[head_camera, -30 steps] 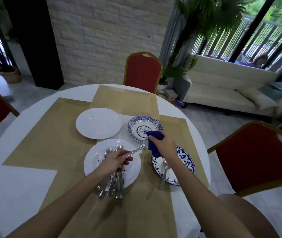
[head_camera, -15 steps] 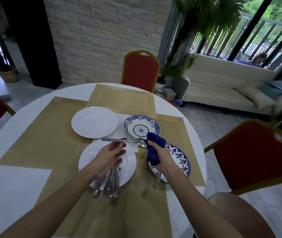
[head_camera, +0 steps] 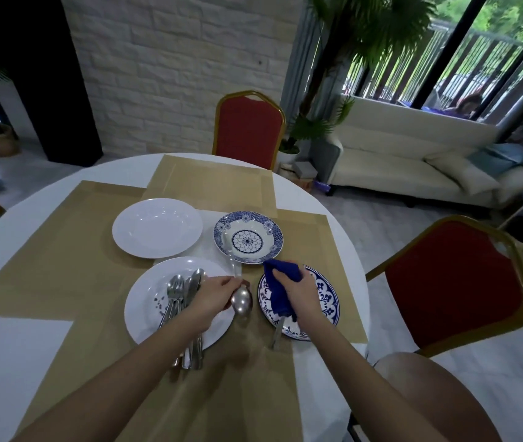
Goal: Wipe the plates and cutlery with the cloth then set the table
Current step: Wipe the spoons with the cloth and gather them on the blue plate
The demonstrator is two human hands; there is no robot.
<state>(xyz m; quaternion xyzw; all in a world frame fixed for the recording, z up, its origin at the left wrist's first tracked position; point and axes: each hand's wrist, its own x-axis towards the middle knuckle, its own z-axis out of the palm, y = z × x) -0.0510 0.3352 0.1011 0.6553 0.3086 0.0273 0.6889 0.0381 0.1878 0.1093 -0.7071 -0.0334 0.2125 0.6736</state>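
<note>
The left hand point(head_camera: 214, 295) is curled round a spoon point(head_camera: 241, 302). It holds the spoon by the thin part just above the round end. The spoon is in the lower middle of the frame, between the two hands. Its long line runs almost straight up and down. The round end points to the bottom of the frame, and the handle points up toward the flower plate point(head_camera: 249, 237).

Just to the right, the right hand point(head_camera: 300, 290) has its fingers closed round a bunched blue cloth point(head_camera: 281, 279), above a blue plate point(head_camera: 327, 301). Cloth and spoon are near but not touching. I think the cloth only needs a small move left to reach the round end. More cutlery point(head_camera: 180, 291) lies on the white plate point(head_camera: 145, 301) at lower left.
</note>
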